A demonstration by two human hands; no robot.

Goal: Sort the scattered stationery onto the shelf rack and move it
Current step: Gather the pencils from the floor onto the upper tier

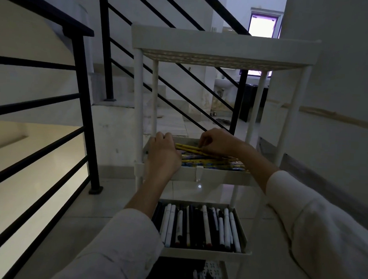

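While the pencils (212,160) lie bundled in the middle tray (219,175) of the shelf rack (224,45), right hand (219,142) pinches the top few; left hand (164,151) curls at their left ends, grip unclear. Light, stiff, round, so they likely roll: take them mid-length. Rack looks light plastic; lift by the corner posts.

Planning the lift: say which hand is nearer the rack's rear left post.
Left. The left hand sits beside the post; the right hand is farther right, pinching yellow pencils.
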